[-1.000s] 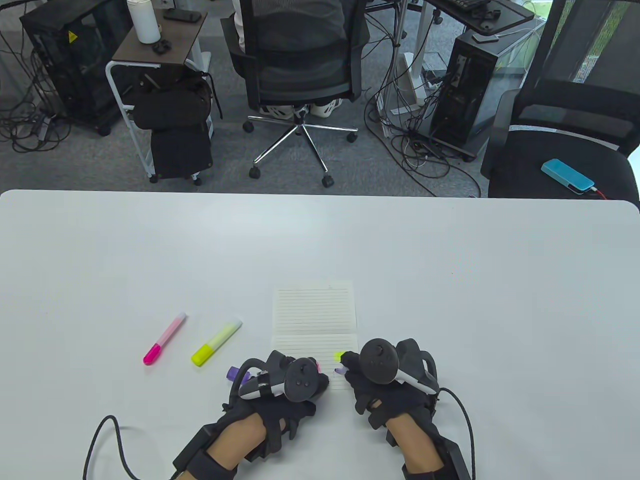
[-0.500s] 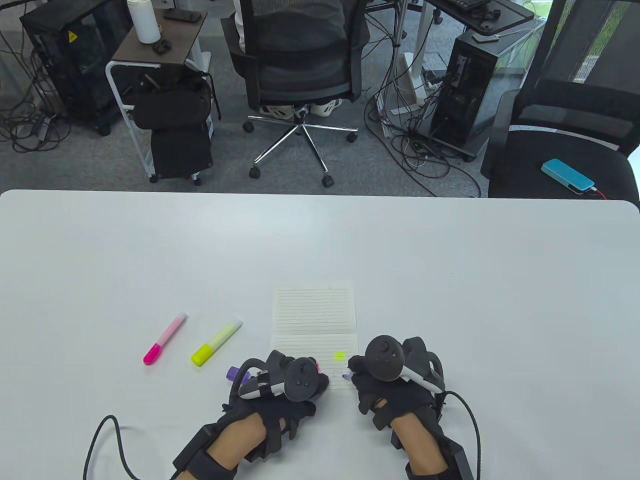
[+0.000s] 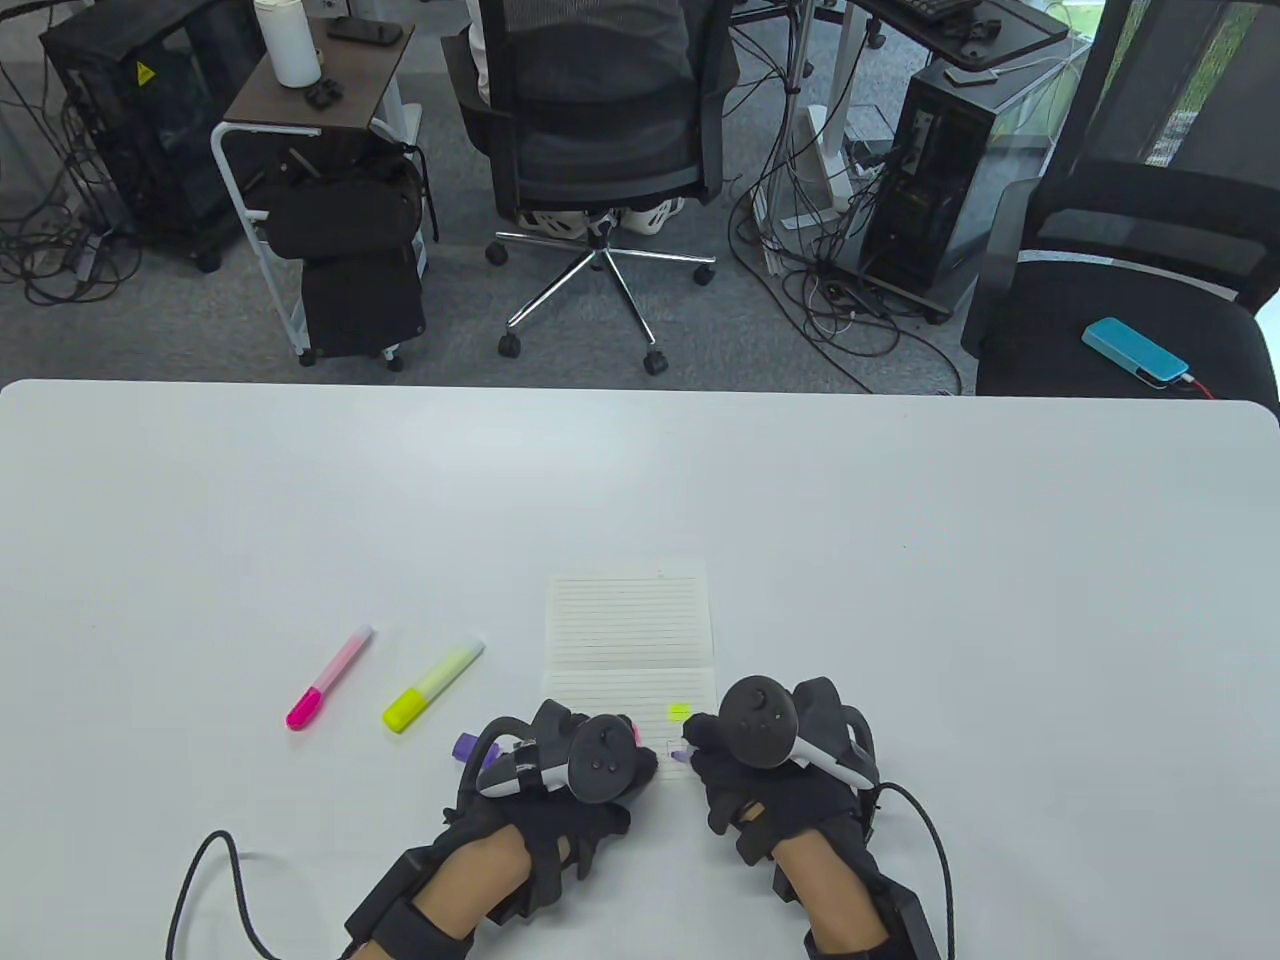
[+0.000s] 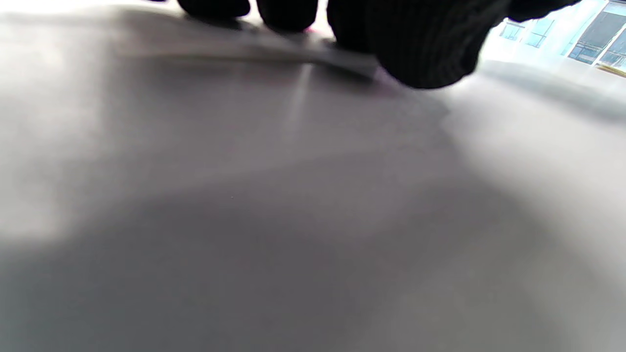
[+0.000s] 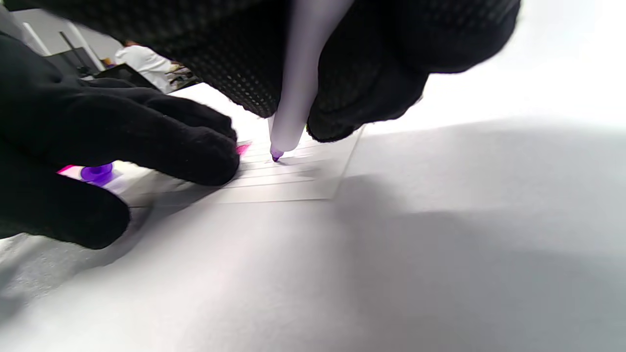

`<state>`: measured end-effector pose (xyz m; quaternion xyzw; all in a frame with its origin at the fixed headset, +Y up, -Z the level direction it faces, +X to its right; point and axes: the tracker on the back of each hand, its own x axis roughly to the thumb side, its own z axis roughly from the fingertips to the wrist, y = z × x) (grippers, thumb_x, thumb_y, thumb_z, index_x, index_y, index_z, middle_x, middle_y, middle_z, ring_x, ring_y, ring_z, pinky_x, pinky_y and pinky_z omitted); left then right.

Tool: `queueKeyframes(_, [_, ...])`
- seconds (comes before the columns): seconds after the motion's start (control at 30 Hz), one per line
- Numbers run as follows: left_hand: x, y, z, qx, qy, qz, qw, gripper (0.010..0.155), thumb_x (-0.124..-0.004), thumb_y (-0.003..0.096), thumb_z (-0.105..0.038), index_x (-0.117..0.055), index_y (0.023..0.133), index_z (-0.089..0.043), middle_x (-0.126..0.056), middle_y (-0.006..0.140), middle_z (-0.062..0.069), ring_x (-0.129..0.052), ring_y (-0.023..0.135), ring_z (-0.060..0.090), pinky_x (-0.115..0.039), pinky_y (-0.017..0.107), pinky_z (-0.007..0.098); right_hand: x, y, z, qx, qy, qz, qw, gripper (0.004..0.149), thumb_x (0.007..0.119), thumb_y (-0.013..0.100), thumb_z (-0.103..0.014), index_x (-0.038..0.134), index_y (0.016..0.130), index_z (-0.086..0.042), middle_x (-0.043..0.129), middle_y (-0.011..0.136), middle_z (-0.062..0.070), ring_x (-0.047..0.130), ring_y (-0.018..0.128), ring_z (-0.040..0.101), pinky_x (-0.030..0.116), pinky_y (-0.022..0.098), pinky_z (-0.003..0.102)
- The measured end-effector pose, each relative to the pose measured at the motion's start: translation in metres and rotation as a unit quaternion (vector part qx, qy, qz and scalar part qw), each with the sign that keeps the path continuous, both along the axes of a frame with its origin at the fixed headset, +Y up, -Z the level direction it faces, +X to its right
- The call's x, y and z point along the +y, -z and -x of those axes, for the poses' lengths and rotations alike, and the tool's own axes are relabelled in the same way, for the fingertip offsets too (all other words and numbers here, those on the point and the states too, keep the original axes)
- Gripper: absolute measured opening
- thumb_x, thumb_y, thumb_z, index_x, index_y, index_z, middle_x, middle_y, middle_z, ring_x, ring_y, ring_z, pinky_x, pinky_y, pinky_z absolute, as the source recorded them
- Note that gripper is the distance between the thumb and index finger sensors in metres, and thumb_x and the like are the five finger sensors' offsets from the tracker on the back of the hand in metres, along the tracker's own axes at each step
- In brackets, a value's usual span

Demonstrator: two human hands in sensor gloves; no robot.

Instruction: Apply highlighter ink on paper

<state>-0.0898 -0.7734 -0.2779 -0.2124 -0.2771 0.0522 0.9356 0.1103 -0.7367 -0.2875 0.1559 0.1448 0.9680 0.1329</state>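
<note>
a: where was the paper [image 3: 628,625] when you looked?

b: flat on the white table [image 3: 900,560], near its front edge, lined side up. my left hand [image 3: 560,770] rested on the lower left corner of it, fingers [image 5: 195,146] laid out fairly straight on the sheet, holding nothing that i could see.

a: and the right hand [image 3: 760,760]?

b: fingers curled and pinched round the purple pen [image 5: 293,98]. it stood nearly upright, its purple tip on a ruled line in the lower part of the sheet, just right of my left fingertips.

a: any ink down?

b: a small yellow mark [image 3: 680,712] showed just above the tip, and a bit of pink [image 5: 243,148] beside my left fingers. i could not tell from the wrist view whether purple ink had taken on the line.

a: the cap [image 3: 466,746]?

b: purple, lying on the table just left of my left hand.

a: other pens?

b: a yellow pen [image 3: 433,684] and a pink pen [image 3: 329,677] lay capped, side by side, well left of the sheet. the left wrist view was too blurred to add anything.
</note>
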Motion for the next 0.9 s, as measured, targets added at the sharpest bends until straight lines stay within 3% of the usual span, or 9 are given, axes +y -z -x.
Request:
queueKeyframes(0.33, [-0.0003, 0.0000, 0.0002, 0.000, 0.000, 0.002, 1.000, 0.067, -0.080, 0.0426, -0.046, -0.058, 0.105, -0.035, -0.043, 0.115, 0.002, -0.049, 0.101, 0.039, -0.049, 0.072, 0.061, -0.0028, 0.0022, 0.0008, 0.004, 0.028, -0.027, 0.999, 0.041, 0.084, 0.061, -0.028, 0.080, 0.100, -0.016, 0.093, 0.083, 0.015, 0.094, 0.050, 0.032, 0.083, 0.036, 0.042])
queueKeyframes(0.53, [-0.0005, 0.0002, 0.0001, 0.000, 0.001, 0.003, 1.000, 0.067, -0.080, 0.0427, -0.046, -0.058, 0.105, -0.035, -0.043, 0.115, 0.002, -0.049, 0.101, 0.038, -0.049, 0.072, 0.061, -0.0043, 0.0026, 0.0022, 0.012, 0.023, 0.010, 1.000, 0.041, 0.085, 0.060, -0.028, 0.080, 0.099, -0.016, 0.093, 0.083, 0.015, 0.094, 0.050, 0.033, 0.083, 0.037, 0.042])
queueKeyframes(0.7, [-0.0007, 0.0001, 0.0001, -0.001, 0.002, 0.004, 1.000, 0.067, -0.080, 0.0426, -0.046, -0.057, 0.105, -0.035, -0.043, 0.115, 0.002, -0.048, 0.101, 0.038, -0.049, 0.072, 0.061, -0.0075, 0.0052, 0.0039, 0.011, 0.022, -0.018, 1.000, 0.042, 0.083, 0.061, -0.028, 0.079, 0.101, -0.017, 0.092, 0.084, 0.015, 0.094, 0.051, 0.033, 0.082, 0.037, 0.042])
queueKeyframes(0.9, [-0.0008, 0.0003, 0.0001, -0.001, 0.002, 0.005, 1.000, 0.067, -0.081, 0.0426, -0.046, -0.057, 0.105, -0.035, -0.042, 0.115, 0.002, -0.048, 0.101, 0.038, -0.049, 0.072, 0.061, -0.0046, 0.0028, 0.0032, 0.014, 0.023, 0.006, 1.000, 0.041, 0.085, 0.060, -0.028, 0.081, 0.099, -0.016, 0.093, 0.082, 0.015, 0.094, 0.050, 0.033, 0.083, 0.037, 0.043])
